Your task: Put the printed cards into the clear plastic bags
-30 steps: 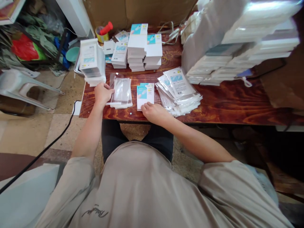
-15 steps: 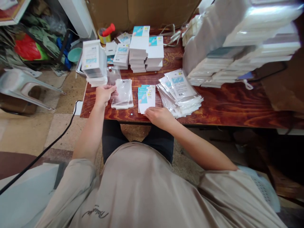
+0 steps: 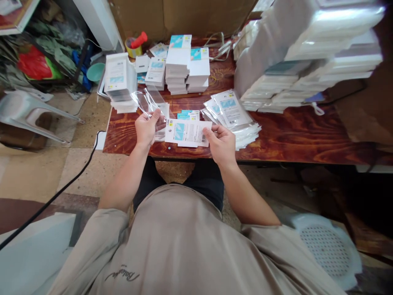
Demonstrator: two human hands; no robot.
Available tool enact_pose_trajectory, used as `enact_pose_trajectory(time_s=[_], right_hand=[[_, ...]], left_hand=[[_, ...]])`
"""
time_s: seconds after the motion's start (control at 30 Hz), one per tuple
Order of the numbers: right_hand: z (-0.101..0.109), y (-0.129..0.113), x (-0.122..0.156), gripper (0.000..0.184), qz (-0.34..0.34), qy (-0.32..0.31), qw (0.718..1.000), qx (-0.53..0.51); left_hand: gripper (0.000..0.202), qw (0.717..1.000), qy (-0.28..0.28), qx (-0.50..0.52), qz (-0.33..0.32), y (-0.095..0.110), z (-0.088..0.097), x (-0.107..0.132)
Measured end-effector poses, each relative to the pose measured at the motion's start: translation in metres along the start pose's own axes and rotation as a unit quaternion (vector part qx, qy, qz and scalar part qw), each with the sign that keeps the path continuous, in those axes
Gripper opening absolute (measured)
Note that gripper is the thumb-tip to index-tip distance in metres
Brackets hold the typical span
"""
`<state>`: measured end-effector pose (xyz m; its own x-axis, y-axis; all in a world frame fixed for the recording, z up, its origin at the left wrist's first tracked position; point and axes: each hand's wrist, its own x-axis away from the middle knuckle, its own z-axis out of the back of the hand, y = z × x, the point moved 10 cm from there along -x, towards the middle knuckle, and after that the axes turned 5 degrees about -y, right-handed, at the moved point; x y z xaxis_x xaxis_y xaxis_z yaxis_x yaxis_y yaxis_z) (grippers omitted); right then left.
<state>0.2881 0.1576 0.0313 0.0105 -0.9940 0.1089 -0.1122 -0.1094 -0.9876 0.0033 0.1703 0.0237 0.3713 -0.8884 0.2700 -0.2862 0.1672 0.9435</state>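
Observation:
My left hand (image 3: 147, 128) pinches a clear plastic bag (image 3: 150, 100) that stands up from its fingers. In my right hand (image 3: 222, 143) is the end of a printed card (image 3: 188, 133), turned sideways, its other end close to my left fingers and the bag. Beneath the card lies a fanned pile of blue-and-white cards (image 3: 188, 115), partly covered. Behind my left hand, clear bags (image 3: 165, 110) lie on the table, mostly hidden. To the right of my right hand sits a heap of bagged cards (image 3: 230, 112).
Stacks of cards (image 3: 179, 57) stand at the back of the wooden table (image 3: 307, 135), with another card stack (image 3: 118, 80) at its left edge. A tall pile of packed bags (image 3: 276, 61) rises at the right. White plastic stools (image 3: 328, 246) stand on both sides.
My right hand has lifted a card from the fanned pile and turned it sideways. My left hand has moved right with the clear bag, bringing it near the card.

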Motion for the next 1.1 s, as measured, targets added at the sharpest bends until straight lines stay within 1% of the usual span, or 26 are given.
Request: enact_pose_trajectory(time_s=[0.1, 0.2, 0.27, 0.33, 0.43, 0.5, 0.53, 0.57, 0.6, 0.63, 0.7, 0.73, 0.77, 0.8, 0.87, 0.93, 1.0, 1.07, 1.1], right_hand=[[0.0, 0.004, 0.002, 0.04, -0.017, -0.009, 1.0, 0.016], [0.0, 0.003, 0.005, 0.037, -0.021, -0.028, 0.999, 0.035], [0.003, -0.001, 0.006, 0.038, -0.002, -0.004, 0.999, 0.041], [0.005, -0.004, 0.007, 0.041, 0.029, 0.043, 0.998, 0.04], [-0.002, 0.002, 0.009, 0.047, 0.058, 0.097, 0.993, 0.026], [-0.01, 0.01, 0.011, 0.049, 0.062, 0.11, 0.992, 0.013], [-0.014, 0.014, 0.011, 0.05, 0.058, 0.102, 0.993, 0.005], [-0.019, 0.018, 0.01, 0.051, 0.048, 0.079, 0.996, -0.002], [-0.025, 0.023, 0.008, 0.052, 0.031, 0.039, 0.999, -0.009], [-0.033, 0.027, 0.007, 0.053, 0.009, -0.014, 1.0, -0.015], [-0.046, 0.034, 0.006, 0.054, -0.024, -0.117, 0.993, -0.025], [-0.049, 0.034, 0.005, 0.055, -0.026, -0.144, 0.989, -0.03], [-0.05, 0.032, 0.004, 0.056, -0.018, -0.153, 0.987, -0.035], [-0.05, 0.03, 0.001, 0.057, -0.003, -0.146, 0.989, -0.038], [-0.051, 0.024, -0.002, 0.064, 0.026, -0.108, 0.993, -0.04], [-0.058, 0.02, -0.003, 0.074, 0.04, -0.074, 0.996, -0.026], [-0.066, 0.014, -0.002, 0.076, 0.049, -0.057, 0.997, 0.0], [-0.071, 0.008, -0.004, 0.067, 0.054, -0.07, 0.996, 0.026], [-0.068, 0.004, -0.007, 0.061, 0.058, -0.077, 0.995, 0.037]], left_hand=[[0.039, 1.0, 0.006, 0.015, -0.008, 0.0, -0.002, 0.004], [0.041, 0.999, -0.002, 0.031, -0.021, 0.003, -0.003, 0.005], [0.042, 0.999, -0.01, 0.034, -0.023, 0.003, -0.004, 0.005], [0.042, 0.999, -0.011, 0.032, -0.021, 0.0, -0.006, 0.007], [0.043, 0.999, -0.003, 0.036, -0.037, -0.003, -0.011, 0.012], [0.043, 0.998, -0.009, 0.041, -0.047, -0.005, -0.014, 0.013], [0.043, 0.998, -0.016, 0.045, -0.051, -0.005, -0.016, 0.013], [0.044, 0.997, -0.021, 0.049, -0.054, -0.004, -0.016, 0.013], [0.044, 0.996, -0.025, 0.055, -0.058, -0.002, -0.015, 0.013], [0.045, 0.996, -0.027, 0.061, -0.059, 0.0, -0.013, 0.013], [0.046, 0.996, -0.037, 0.065, -0.046, 0.005, -0.012, 0.015], [0.045, 0.996, -0.048, 0.066, -0.033, 0.006, -0.014, 0.018], [0.045, 0.995, -0.064, 0.068, -0.02, 0.007, -0.018, 0.022], [0.045, 0.994, -0.083, 0.074, -0.01, 0.007, -0.024, 0.028], [0.047, 0.988, -0.125, 0.091, 0.003, 0.004, -0.04, 0.043], [0.049, 0.984, -0.15, 0.098, 0.005, -0.002, -0.053, 0.058], [0.049, 0.986, -0.146, 0.082, 0.004, -0.011, -0.057, 0.066], [0.049, 0.989, -0.143, 0.038, 0.016, -0.02, -0.055, 0.068], [0.049, 0.989, -0.146, 0.001, 0.027, -0.023, -0.052, 0.065]])
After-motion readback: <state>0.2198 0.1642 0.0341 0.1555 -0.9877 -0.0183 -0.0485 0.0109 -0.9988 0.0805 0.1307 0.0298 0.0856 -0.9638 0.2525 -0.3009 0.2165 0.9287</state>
